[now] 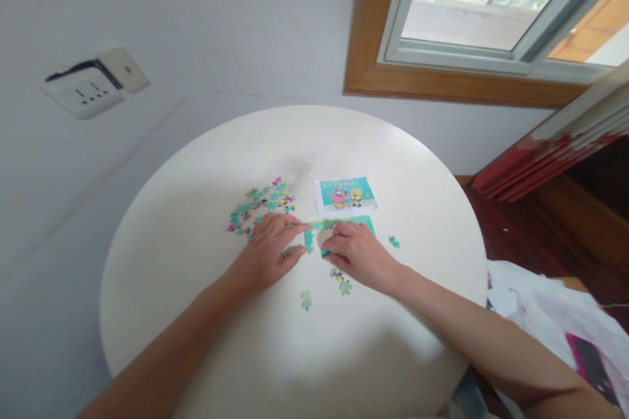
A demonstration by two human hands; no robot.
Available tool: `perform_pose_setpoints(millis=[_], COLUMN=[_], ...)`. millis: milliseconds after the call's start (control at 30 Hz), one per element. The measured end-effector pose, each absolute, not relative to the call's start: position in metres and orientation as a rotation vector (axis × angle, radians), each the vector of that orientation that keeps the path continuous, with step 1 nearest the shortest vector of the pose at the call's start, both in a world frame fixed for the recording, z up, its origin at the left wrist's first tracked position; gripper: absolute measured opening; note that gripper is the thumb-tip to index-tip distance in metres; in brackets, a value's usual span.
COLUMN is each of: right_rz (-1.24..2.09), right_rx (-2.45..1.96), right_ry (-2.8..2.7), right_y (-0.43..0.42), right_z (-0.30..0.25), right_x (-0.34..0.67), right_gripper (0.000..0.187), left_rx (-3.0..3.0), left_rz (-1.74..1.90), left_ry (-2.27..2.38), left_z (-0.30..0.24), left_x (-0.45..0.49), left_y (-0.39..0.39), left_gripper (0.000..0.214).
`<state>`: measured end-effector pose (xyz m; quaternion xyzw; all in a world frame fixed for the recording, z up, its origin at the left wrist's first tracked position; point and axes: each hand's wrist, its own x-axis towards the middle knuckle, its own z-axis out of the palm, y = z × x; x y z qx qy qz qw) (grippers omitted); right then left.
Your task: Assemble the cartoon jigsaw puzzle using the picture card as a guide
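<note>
A partly joined jigsaw puzzle (309, 242) lies on the table, its teal strips forming a top edge and a left side. My left hand (272, 247) rests beside that left side, thumb and index finger apart, their tips at its border. My right hand (361, 252) is bent over the puzzle's right part and hides much of it. Between its thumb and fingers is a teal puzzle piece (325, 253). Just behind the puzzle lies a reference picture (345, 195) with a pink and a yellow cartoon figure.
A heap of loose pieces (265, 201) spreads behind my left hand. Single pieces lie nearer me, a pale green one (306, 300) and another (345, 287), and a teal one (394, 241) at right. The round white table (221, 353) stands against the wall below a window.
</note>
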<state>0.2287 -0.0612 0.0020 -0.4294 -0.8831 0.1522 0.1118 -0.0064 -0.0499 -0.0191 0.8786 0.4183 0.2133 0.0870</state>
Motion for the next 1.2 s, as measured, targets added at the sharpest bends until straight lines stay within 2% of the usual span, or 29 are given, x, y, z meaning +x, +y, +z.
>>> perform_pose_setpoints(millis=[233, 300, 467, 633, 1200], right_rz=[0.452, 0.468, 0.588, 0.704, 0.541], right_rx=[-1.34, -1.375, -1.377, -1.376, -1.376], right_ry=[-2.525, -2.515, -2.498, -2.411, -2.423], right_y=[-0.073, -0.075, -0.076, -0.077, -0.076], right_z=[0.001, 0.001, 0.001, -0.001, -0.003], right_x=[0.218, 0.219, 0.216, 0.212, 0.203], right_gripper=[0.025, 0.024, 0.013, 0.016, 0.017], left_rx=[2.605, 2.6, 2.607, 2.609, 2.555], left_rz=[0.679, 0.67, 0.635, 0.62, 0.627], left_ry=[1.242, 1.247, 1.225, 1.219, 1.227], left_z=[-0.017, -0.016, -0.014, -0.015, -0.013], left_x=[-0.006, -0.006, -0.006, -0.007, -0.006], left_y=[-0.052, -0.053, -0.054, -0.054, -0.057], left_gripper=[0.019, 0.017, 0.019, 0.021, 0.02])
